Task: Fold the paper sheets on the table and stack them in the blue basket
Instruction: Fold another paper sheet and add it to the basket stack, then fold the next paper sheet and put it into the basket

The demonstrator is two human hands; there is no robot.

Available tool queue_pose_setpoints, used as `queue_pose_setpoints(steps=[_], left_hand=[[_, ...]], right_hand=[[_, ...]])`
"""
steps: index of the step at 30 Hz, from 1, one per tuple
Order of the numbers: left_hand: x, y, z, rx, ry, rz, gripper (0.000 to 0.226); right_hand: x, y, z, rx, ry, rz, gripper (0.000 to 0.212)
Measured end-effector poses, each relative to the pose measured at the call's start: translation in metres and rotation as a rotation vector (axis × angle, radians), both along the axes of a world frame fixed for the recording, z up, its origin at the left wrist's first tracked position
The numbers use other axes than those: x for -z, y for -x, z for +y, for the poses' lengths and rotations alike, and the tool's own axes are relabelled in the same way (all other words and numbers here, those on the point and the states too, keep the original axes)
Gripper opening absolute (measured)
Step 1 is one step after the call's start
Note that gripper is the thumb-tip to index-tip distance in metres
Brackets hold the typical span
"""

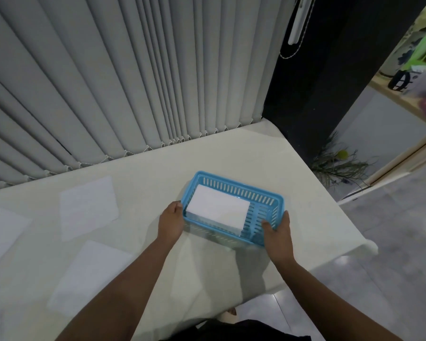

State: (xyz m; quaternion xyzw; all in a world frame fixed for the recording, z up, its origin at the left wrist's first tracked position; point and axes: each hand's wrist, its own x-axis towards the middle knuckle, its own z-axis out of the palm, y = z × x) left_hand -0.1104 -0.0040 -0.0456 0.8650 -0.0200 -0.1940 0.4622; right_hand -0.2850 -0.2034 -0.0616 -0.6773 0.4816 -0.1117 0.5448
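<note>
**Both hands on the blue basket, folded paper inside**

A rectangular blue plastic basket with slotted walls (268, 200) sits on the cream-covered worktop (207, 156), towards its right side. Inside it lies a white folded paper stack (218, 209), filling the left part of the basket and leaving the right end of the floor bare.

The left hand (170, 221) grips the basket's left end, fingers curled over the rim. The right hand (278, 230) clasps the near right corner, thumb inside the wall and fingers wrapped around the outside. Both hands are closed on the basket itself.

To the left, well apart from the basket, 3 flat white paper sheets lie unfolded on the worktop: 1 farther back (87, 207), 1 nearer the person (89, 276), and 1 at the left edge (3, 232). Grey vertical blinds (108, 82) hang behind the worktop.
</note>
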Motion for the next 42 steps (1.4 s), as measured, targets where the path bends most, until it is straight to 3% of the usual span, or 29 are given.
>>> queue_pose_setpoints(steps=[4, 9, 18, 22, 26, 31, 35, 42], left_hand=[[0.001, -0.018, 0.040, -0.138, 0.027, 0.007, 0.032], [0.003, -0.047, 0.093, -0.226, 0.011, 0.056, 0.037], [-0.004, -0.065, 0.137, -0.184, 0.018, 0.150, 0.039], [-0.004, -0.055, 0.143, -0.181, -0.027, 0.114, 0.045], [-0.001, -0.041, 0.167, -0.251, -0.064, 0.070, 0.043], [0.006, -0.019, 0.221, -0.302, -0.183, 0.000, 0.038], [0.004, -0.001, 0.264, -0.356, -0.239, 0.020, 0.037], [0.013, 0.033, 0.308, -0.297, -0.387, 0.124, 0.046]], right_hand=[[-0.007, -0.033, 0.031, -0.071, 0.015, -0.052, 0.052], [0.020, -0.066, 0.080, -0.112, -0.067, -0.086, 0.075], [0.006, -0.072, 0.150, -0.154, -0.029, -0.026, 0.085], [-0.013, -0.066, 0.162, -0.231, 0.354, 0.205, 0.081], [-0.025, -0.072, 0.181, -0.411, 0.770, 0.141, 0.073], [-0.038, -0.096, 0.222, -0.744, 1.096, 0.066, 0.058], [-0.033, -0.124, 0.259, -1.031, 1.205, 0.052, 0.050], [-0.019, -0.175, 0.311, -1.520, 1.283, 0.240, 0.050]])
